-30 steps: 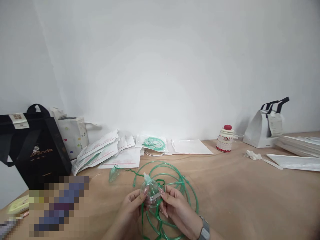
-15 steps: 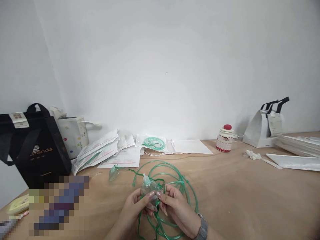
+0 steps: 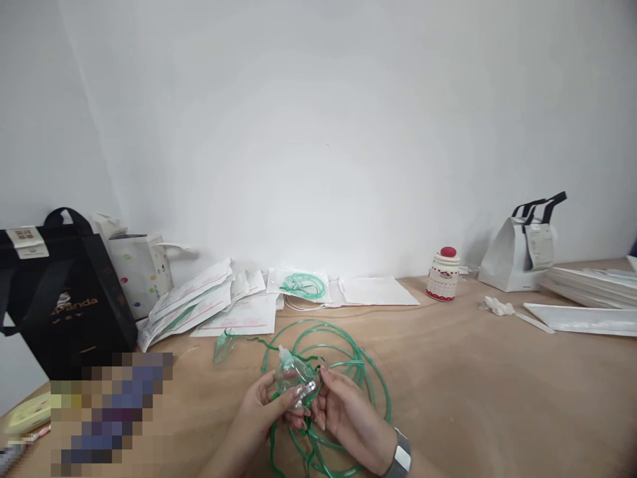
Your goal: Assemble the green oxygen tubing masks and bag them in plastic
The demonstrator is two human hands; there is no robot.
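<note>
Item under handling: a clear oxygen mask (image 3: 288,373), held at the middle of the tabletop (image 3: 458,372), on the near side; the near edge itself is out of frame. Its pale connector (image 3: 284,356) points toward the far edge, slightly left.

Grip: the left hand (image 3: 266,406) has the shell pinched, thumb on top and fingers beneath. The right hand (image 3: 347,408) is half curled at the shell's right side, thumb tip by the green strap (image 3: 272,441); whether it pinches anything cannot be told.

Governing relation: the metal nose strip (image 3: 307,393) lies between the two hands, its long axis slanting from near left to far right. The left thumb is the closer digit, at or just beside the strip's near end; the far end faces the right fingers.

Surroundings: green tubing (image 3: 387,398) loops on the tabletop beneath and beyond the right hand. A second mask (image 3: 223,346) lies farther off, left of the loops. Along the far edge, left to right: printed packets (image 3: 192,295), a clear pouch of coiled tubing (image 3: 304,286), a white packet (image 3: 378,291), a red-knobbed jar (image 3: 444,275). Toward the far right corner stands a white handled bag (image 3: 512,255).
</note>
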